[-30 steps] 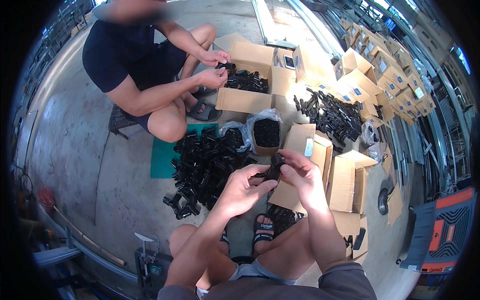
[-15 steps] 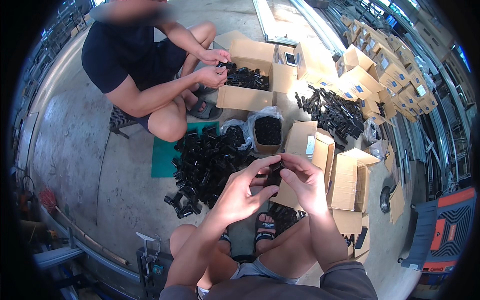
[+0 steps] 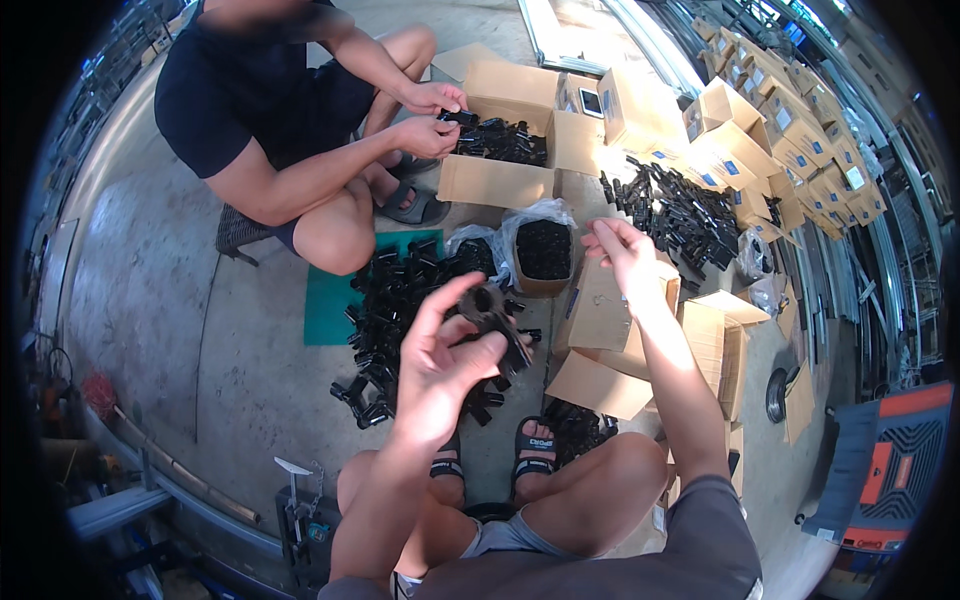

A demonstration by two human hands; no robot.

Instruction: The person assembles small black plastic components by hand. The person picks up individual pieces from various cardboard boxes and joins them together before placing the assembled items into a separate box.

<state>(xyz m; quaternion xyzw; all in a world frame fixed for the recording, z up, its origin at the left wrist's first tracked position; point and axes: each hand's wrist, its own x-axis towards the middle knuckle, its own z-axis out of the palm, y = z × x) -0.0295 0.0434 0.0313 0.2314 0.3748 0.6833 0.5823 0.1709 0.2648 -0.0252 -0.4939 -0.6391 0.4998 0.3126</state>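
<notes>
My left hand [image 3: 430, 365] is closed around a black tube-shaped fitting [image 3: 493, 325] with a round open end, held up over the loose parts. Under it lies a heap of similar black fittings [image 3: 380, 290], partly on a green sheet [image 3: 328, 312]. My right hand [image 3: 625, 255] is stretched forward above an open cardboard box [image 3: 600, 305], its fingers extended and nothing visible in them. Beside that hand stands a bag-lined box [image 3: 545, 285] full of small black pieces. To its right is a pile of longer black parts [image 3: 680, 215].
Across from me a seated person [image 3: 240, 130] handles a black part over an open carton [image 3: 495, 185] of black fittings. Stacked cartons [image 3: 800, 140] and metal profiles stand at the right. More black parts [image 3: 580, 430] lie by my foot. A grey-and-orange case [image 3: 885, 470] stands lower right.
My hands have parted. The left keeps the black fitting and has moved left; the right has let go of it and moved forward over the cardboard box.
</notes>
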